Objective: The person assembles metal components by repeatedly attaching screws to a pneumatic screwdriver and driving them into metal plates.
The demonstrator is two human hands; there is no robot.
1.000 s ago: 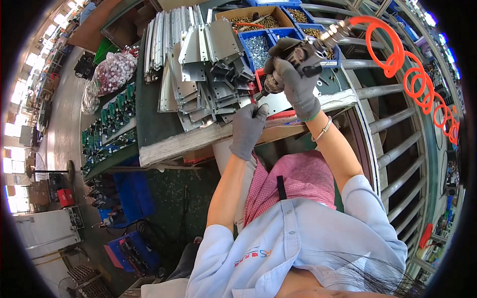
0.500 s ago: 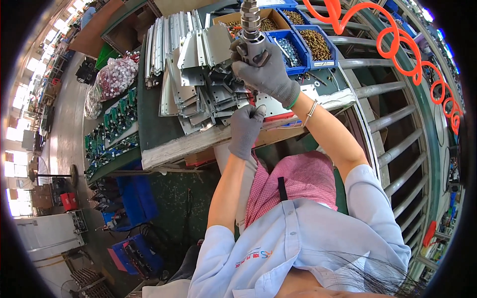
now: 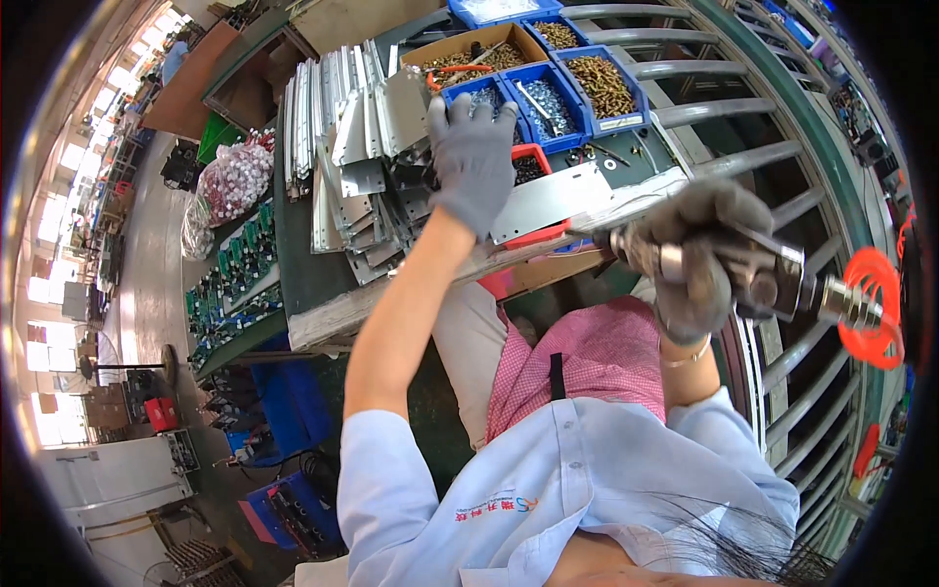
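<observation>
My left hand (image 3: 471, 166), in a grey glove, reaches over the bench with fingers stretched and apart. Its fingertips are at a blue bin (image 3: 523, 130) of small silvery screws; whether they touch any is hidden. In my gloved right hand (image 3: 699, 254) is a metal air screwdriver (image 3: 773, 284), held off the bench's right front edge with its bit pointing left. A flat silvery metal plate (image 3: 558, 201) lies at the bench edge between my hands. Behind it stands a red tray (image 3: 533, 152) with dark screws.
Stacked bent metal brackets (image 3: 337, 147) cover the bench left of my left hand. Blue bins (image 3: 618, 122) and a cardboard box (image 3: 416, 59) of brass-coloured fasteners stand behind. A red coiled hose (image 3: 871, 303) hangs at the screwdriver's end. Metal rollers (image 3: 724, 108) run along the right.
My right hand has brought the air screwdriver down and right, tipping it from upright to roughly level. My left hand has left the bench edge, moved up to the bins and opened.
</observation>
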